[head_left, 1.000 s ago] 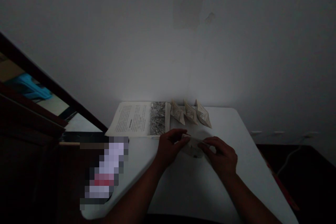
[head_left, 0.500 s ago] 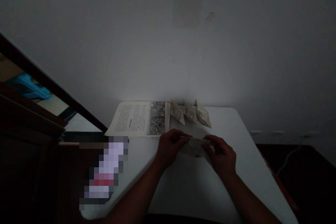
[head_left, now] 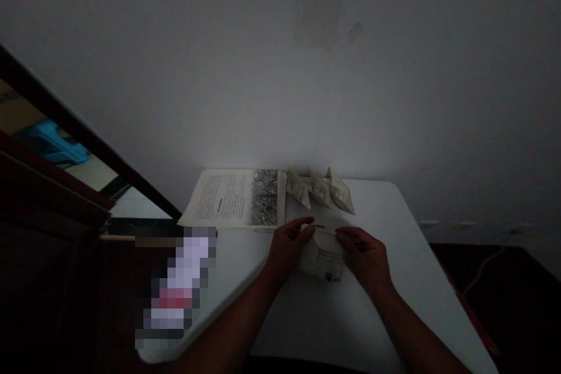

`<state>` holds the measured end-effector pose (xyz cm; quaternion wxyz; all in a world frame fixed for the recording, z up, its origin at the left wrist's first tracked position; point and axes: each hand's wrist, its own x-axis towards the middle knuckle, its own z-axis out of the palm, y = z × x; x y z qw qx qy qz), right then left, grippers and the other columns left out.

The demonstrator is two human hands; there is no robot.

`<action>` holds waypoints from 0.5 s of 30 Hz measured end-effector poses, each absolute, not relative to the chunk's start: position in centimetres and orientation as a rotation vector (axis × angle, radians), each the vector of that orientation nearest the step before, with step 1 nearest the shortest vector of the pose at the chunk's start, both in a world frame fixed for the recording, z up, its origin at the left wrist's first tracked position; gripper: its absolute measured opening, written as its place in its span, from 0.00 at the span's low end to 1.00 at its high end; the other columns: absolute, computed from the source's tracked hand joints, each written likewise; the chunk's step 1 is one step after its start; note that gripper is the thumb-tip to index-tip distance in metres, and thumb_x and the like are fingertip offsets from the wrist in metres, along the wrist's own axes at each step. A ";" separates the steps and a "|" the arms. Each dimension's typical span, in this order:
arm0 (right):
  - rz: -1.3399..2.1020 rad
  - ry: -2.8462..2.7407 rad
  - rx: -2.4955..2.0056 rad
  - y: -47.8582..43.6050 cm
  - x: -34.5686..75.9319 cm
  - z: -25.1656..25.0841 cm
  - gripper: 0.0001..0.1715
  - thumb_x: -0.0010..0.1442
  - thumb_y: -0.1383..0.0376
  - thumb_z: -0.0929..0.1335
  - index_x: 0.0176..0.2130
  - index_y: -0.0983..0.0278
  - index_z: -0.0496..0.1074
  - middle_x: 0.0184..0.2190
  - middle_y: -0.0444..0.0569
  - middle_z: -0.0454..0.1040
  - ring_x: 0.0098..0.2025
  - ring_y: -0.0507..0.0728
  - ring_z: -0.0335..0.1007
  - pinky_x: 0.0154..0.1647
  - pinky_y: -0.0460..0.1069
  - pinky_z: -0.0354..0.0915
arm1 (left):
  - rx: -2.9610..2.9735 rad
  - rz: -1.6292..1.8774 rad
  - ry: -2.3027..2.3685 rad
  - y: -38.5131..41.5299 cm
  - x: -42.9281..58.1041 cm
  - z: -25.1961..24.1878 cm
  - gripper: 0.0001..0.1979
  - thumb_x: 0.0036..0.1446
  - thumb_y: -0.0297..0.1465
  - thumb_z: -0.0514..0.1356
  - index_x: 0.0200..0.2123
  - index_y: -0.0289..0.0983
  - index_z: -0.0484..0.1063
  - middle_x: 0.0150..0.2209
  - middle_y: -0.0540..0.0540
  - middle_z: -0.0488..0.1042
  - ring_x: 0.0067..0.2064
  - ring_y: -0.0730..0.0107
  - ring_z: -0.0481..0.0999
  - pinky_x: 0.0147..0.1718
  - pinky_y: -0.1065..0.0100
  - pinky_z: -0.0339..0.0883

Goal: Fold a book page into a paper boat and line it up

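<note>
carefully pinched: a folded paper (head_left: 328, 258) held by its far edge

the left hand (head_left: 287, 247) grips the paper near one end of that edge, the right hand (head_left: 367, 257) near the other. the hands are apart, fingertips closed on it, probably to keep the fold taut and level. the paper is between them, over the middle of a white table (head_left: 407, 280); i cannot tell whether it touches the top. beyond, three folded shapes (head_left: 321, 188) stand in a row, likely set back to leave working room. left of them lies an open book (head_left: 228, 198), spread flat near the wall (head_left: 175, 87).
</note>
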<state>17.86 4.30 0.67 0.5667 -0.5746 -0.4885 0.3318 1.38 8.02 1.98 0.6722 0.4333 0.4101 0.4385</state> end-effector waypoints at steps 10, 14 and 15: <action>0.830 -1.168 -1.310 4.2 18.1 0.9 0.12 0.50 0.60 0.71 0.34 0.63 0.75 0.29 0.49 0.78 0.31 0.56 0.75 0.32 0.49 0.71 | 1.315 0.891 1.018 7.9 0.6 1.8 0.17 0.53 0.43 0.59 0.31 0.33 0.73 0.26 0.49 0.74 0.28 0.69 0.72 0.26 0.72 0.63; 0.959 -1.313 -1.264 4.3 18.2 1.1 0.10 0.53 0.59 0.69 0.34 0.62 0.76 0.30 0.49 0.78 0.31 0.56 0.74 0.32 0.48 0.70 | 1.497 0.733 0.933 7.6 0.5 2.1 0.16 0.53 0.41 0.58 0.30 0.32 0.74 0.24 0.50 0.72 0.26 0.71 0.69 0.25 0.73 0.60; 0.982 -1.353 -1.245 4.3 18.3 1.1 0.10 0.53 0.59 0.69 0.33 0.62 0.76 0.31 0.48 0.78 0.32 0.56 0.74 0.32 0.48 0.70 | 1.546 0.697 0.921 7.5 0.5 2.1 0.16 0.53 0.41 0.58 0.30 0.32 0.75 0.24 0.50 0.72 0.26 0.71 0.69 0.25 0.73 0.60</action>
